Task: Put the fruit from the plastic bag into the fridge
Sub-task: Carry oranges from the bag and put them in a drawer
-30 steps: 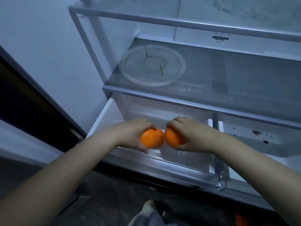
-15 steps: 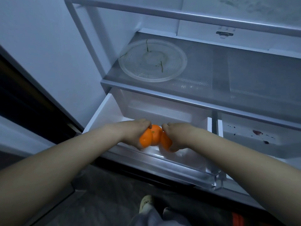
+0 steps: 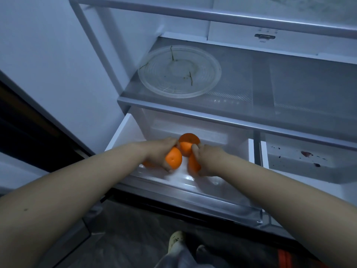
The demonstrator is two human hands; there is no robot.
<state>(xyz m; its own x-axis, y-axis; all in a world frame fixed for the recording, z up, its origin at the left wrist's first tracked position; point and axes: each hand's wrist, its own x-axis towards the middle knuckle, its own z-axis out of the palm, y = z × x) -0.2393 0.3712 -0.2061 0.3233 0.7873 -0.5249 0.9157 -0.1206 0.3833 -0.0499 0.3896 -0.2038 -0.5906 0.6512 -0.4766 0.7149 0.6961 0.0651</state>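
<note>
Head view, left to right, all placed relative to the open crisper drawer (image 3: 123, 136). I hold my left hand (image 3: 160, 151) inside it, fingers curled round one orange (image 3: 173, 160); my right hand (image 3: 207, 161) grips a second orange (image 3: 193, 163). Both sit low over the floor (I judge, to avoid rolling). Behind them rests a third orange (image 3: 189, 138). Above the drawer lies a clear plate (image 3: 179, 71).

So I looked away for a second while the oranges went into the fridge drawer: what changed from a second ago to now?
Both hands have gone down and deeper into the left drawer. The left hand and right hand each hold an orange, the right one now mostly hidden. More oranges show behind them. The clear plate on the shelf above and the stained right drawer stayed put.
</note>
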